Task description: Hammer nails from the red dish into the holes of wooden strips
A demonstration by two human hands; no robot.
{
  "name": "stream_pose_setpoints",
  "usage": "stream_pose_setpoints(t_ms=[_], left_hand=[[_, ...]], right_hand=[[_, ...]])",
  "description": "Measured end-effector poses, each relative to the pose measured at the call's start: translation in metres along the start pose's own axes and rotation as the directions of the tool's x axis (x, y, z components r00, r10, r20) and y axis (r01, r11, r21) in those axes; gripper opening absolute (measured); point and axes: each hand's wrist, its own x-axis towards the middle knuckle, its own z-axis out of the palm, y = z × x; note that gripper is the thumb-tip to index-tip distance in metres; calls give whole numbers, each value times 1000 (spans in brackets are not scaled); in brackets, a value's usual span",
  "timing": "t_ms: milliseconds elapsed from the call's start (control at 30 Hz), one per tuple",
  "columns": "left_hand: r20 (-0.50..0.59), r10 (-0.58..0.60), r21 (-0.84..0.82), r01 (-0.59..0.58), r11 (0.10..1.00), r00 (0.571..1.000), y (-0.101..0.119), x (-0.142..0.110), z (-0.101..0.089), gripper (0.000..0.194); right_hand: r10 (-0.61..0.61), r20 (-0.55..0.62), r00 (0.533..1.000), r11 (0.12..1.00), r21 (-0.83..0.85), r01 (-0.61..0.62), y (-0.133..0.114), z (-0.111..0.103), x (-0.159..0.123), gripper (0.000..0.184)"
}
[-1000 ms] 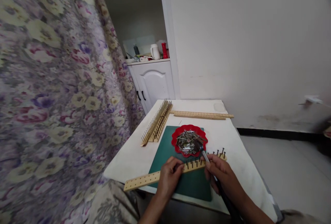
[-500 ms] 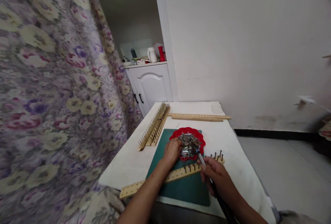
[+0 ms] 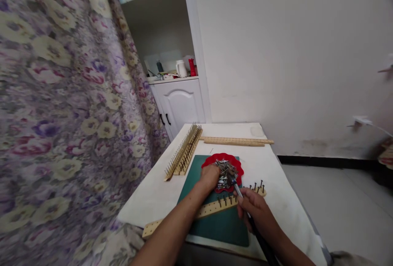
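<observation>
My left hand [image 3: 210, 176] reaches into the left side of a red scalloped dish [image 3: 211, 159], its fingers curled down at a pile of silvery nails [image 3: 223, 167]. Whatever lies between those fingertips is hidden. My right hand [image 3: 255, 206] grips a hammer [image 3: 238, 190] with a silver neck and black handle; its dark head is over the dish's right part. Below the dish, a wooden strip [image 3: 211, 208] with rows of holes lies slanted across a green mat [image 3: 221, 231]. Several dark nails [image 3: 225, 199] stand upright in its right part, partly behind my right hand.
Two wooden strips full of upright nails [image 3: 186, 151] lie on the white table [image 3: 147, 200] at the left. More holed strips [image 3: 236, 141] lie along the back. A single loose nail [image 3: 211, 150] rests behind the dish. A floral curtain [image 3: 76, 114] hangs at the left.
My left hand has moved slightly right, further over the nails in the dish. The right hand and hammer stay nearly in place. The view has tilted up a little.
</observation>
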Motion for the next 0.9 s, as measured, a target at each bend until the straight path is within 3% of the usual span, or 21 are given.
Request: stream_pose_setpoints(t_ms=[400,500,600,667,767,833,900], left_hand=[[-221,-2,-76,-15,997,975,-6,-36,-6,18],[-339,6,-252,-97,963,941,-14,-49,1,17],[-403,-101,-592,-175,787,910,-24,-61,11,12],[-331,-182,-764,-150,627,926,-30,-68,17,7],[-209,-243,-900,-89,426,947,-34,-79,25,17],[-158,-261,-933,-58,354,952,-35,-86,30,23],[-130,-274,-931,-22,365,953,-35,-94,36,25]], right_hand=[[-15,-23,1000,1000,-15,15,-4,-3,2,23],[-15,-27,1000,1000,-19,15,-1,-3,2,22],[-15,-27,1000,1000,-25,14,1,-3,1,21],[-12,-23,1000,999,-31,11,1,-2,1,21],[-6,-14,1000,999,-41,5,1,-1,0,21],[-3,-7,1000,999,-48,3,1,0,-1,20],[-2,1,1000,999,-54,2,0,0,-2,21]])
